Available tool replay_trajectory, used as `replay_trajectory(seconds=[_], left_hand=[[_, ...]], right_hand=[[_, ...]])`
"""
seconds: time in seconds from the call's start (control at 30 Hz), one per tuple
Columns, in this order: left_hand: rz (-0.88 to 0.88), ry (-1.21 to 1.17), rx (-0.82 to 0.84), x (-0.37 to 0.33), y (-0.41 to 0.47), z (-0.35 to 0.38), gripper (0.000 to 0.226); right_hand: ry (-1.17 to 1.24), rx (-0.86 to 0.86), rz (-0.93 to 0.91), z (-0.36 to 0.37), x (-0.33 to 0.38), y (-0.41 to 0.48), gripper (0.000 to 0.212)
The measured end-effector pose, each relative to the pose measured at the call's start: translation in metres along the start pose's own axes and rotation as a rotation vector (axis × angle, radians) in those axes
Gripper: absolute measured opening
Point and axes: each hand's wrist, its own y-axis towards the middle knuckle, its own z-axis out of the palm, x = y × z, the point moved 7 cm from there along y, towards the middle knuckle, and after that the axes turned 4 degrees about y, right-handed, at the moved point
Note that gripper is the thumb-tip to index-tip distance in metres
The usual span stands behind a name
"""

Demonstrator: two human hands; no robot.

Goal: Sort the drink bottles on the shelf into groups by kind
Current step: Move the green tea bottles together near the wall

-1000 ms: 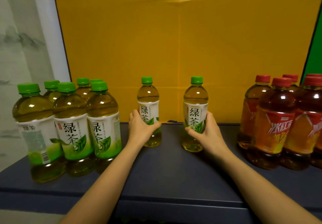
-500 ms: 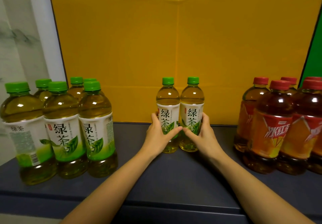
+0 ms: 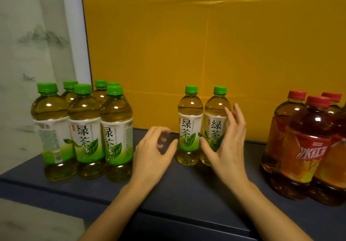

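Left hand point(image 3: 152, 154) hovers, fingers loosely curled; right hand point(image 3: 229, 147) upright, fingers spread, palms facing each other.

Left small bottle point(image 3: 190, 128) and right small bottle point(image 3: 215, 124) stand touching on the shelf point(image 3: 187, 190), just beyond both grips. Left grip point(image 3: 155, 152) is just left of the pair, apart. Right grip point(image 3: 227, 147) is before the right one's outer side, contact unclear. Big-bottle cluster point(image 3: 85, 128) is left of left grip. Other bottle group point(image 3: 307, 143) is well right of right grip. Panel point(image 3: 206, 44) is behind all.

Glossy clear plastic green tea bottles point(image 3: 190, 126) with smooth printed labels stand on a matt dark shelf point(image 3: 187, 190)
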Motion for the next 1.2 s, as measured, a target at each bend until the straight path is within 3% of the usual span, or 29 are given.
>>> replay_trajectory(seconds=[0.1, 0.2, 0.3, 0.43, 0.6, 0.83, 1.07, 1.2], left_hand=[[0.055, 0.043, -0.176, -0.001, -0.015, -0.05, 0.014], [0.068, 0.179, -0.359, 0.013, -0.026, -0.095, 0.019], [-0.047, 0.228, -0.498, 0.047, -0.033, -0.125, 0.031], [-0.141, 0.279, -0.4, 0.075, -0.032, -0.132, 0.058], [-0.214, 0.268, -0.282, 0.082, -0.033, -0.122, 0.068], [-0.274, 0.215, -0.296, 0.086, -0.029, -0.12, 0.071], [-0.293, 0.137, -0.266, 0.086, -0.028, -0.115, 0.075], [-0.314, 0.104, -0.227, 0.092, -0.027, -0.111, 0.079]], right_hand=[[0.114, 0.084, -0.087, 0.008, 0.028, -0.002, 0.068], [0.315, 0.288, -0.064, 0.035, 0.058, -0.01, 0.053], [0.405, 0.404, -0.014, 0.067, 0.087, -0.017, 0.052], [0.435, 0.571, 0.2, 0.117, 0.11, -0.027, 0.078], [0.351, 0.531, 0.357, 0.149, 0.117, -0.036, 0.083], [0.323, 0.507, 0.308, 0.139, 0.109, -0.031, 0.061], [0.414, 0.403, 0.338, 0.081, 0.069, -0.022, 0.064], [0.329, 0.376, 0.335, 0.036, 0.043, -0.018, 0.068]])
